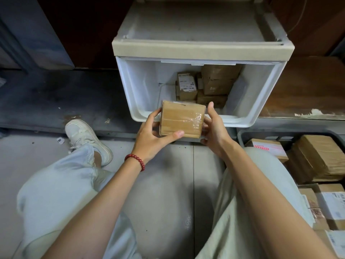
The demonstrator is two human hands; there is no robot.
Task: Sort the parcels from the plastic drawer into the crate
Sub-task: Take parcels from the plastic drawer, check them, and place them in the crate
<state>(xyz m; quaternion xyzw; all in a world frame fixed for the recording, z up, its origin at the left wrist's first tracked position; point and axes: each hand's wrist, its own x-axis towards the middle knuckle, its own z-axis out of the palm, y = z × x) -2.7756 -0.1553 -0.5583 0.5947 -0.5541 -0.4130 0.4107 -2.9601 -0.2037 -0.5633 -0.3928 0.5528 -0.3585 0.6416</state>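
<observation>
Brown cardboard parcel point(182, 120), taped over with clear film, held between both hands in front of the plastic drawer's point(261, 101) front rim. Left hand point(155, 136) clamped on its left side, thumb along the lower edge. Right hand point(214, 128) closed against its right side, thumb up. Grey crate point(242, 136) to the right, loaded with parcels. Further back, drawer open, more boxes point(207, 85) stacked at rear right.

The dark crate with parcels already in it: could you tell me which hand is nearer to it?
Right. The right hand, on the held box, sits just left of the crate; the left hand grips the box's far side.
</observation>
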